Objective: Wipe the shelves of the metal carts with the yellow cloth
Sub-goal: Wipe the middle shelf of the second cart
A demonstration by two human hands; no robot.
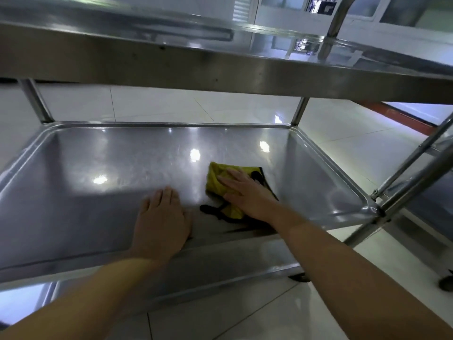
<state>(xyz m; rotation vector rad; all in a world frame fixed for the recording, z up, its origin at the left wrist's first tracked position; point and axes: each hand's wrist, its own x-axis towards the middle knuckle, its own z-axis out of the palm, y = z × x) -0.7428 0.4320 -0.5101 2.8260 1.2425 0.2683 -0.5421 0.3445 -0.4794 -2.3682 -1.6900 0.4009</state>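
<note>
Crumpled yellow cloth with black trim [221, 179] lying on the lower stainless-steel shelf with raised rim [73, 168] of the metal cart, right of centre, partly bunched, a black edge strip trailing toward the near side. Right hand [245, 192] pressed flat on the cloth, fingers straight and together, grip not curled round it. Left hand [161, 222] flat on the bare shelf just beside the cloth, fingers extended, holding nothing. Shelf bounded by a low upturned lip on all four sides, corners rounded; wide bare metal to the left and toward the far edge. Upper steel shelf [220, 67] overhanging close above, limiting headroom. Upright corner posts [34, 99] at the far corners. Tubular frame of a second metal cart [414, 175] standing close to the right corner. Glossy white tiled floor [171, 104] below and around.
</note>
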